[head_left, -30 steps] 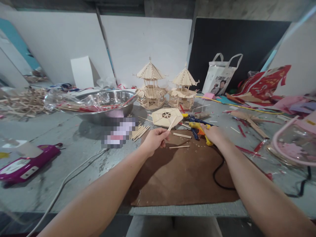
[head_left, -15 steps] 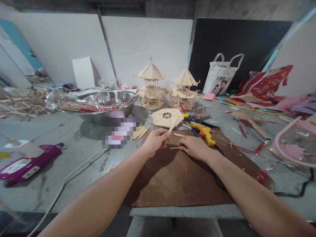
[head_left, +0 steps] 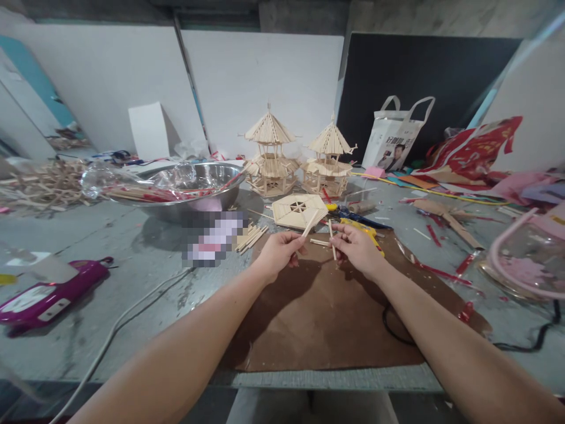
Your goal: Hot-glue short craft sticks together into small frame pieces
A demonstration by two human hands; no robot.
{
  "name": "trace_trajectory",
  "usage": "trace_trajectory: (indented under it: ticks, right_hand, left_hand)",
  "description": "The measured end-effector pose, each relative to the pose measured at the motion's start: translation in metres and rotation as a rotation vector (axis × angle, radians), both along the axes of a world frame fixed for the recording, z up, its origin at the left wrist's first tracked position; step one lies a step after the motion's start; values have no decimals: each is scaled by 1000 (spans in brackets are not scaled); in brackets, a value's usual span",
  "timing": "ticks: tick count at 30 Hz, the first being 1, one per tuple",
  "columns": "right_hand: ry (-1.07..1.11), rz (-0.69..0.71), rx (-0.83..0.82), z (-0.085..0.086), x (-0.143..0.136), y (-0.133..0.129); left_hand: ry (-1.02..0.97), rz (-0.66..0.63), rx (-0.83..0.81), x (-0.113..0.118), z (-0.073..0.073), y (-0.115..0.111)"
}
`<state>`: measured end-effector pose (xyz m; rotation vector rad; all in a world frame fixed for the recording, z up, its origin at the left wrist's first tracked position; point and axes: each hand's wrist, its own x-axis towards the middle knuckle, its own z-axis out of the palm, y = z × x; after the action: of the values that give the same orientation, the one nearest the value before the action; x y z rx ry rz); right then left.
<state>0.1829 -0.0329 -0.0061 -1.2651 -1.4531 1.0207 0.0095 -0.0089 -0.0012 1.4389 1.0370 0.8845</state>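
Above the brown board [head_left: 318,318], my left hand [head_left: 282,252] pinches pale wooden sticks [head_left: 311,224] that point up and right. My right hand [head_left: 353,246] grips a single wooden stick [head_left: 331,232], held nearly upright. Between the hands, a short stick piece [head_left: 319,242] lies on the board. A flat hexagonal wooden panel [head_left: 282,214] with an open centre sits just beyond my hands. The yellow glue gun [head_left: 375,240] is partly hidden behind my right hand. Loose sticks [head_left: 251,237] are piled left of my left hand.
Two wooden pagoda models [head_left: 270,159] [head_left: 332,162] stand at the back. A metal bowl [head_left: 176,206] with plastic-wrapped sticks is back left. A purple tool [head_left: 57,294] and a white cable [head_left: 117,324] lie left. Red scraps and a clear pink-rimmed container [head_left: 525,259] are right.
My right hand has lifted slightly and turned, raising its stick from lying nearly level to nearly upright. My left hand has hardly moved.
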Motion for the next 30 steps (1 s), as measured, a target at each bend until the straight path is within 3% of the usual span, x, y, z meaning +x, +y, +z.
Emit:
trace_trajectory:
  ticks: [4, 11, 30]
  right_hand:
    - [248, -40, -147, 4, -8, -4]
    - [459, -96, -229, 3, -10, -3]
    - [469, -132, -227, 4, -16, -3]
  left_hand:
    - [2, -4, 14, 2, 1, -3]
    - [69, -23, 55, 7, 1, -8]
    - [275, -121, 221, 11, 1, -17]
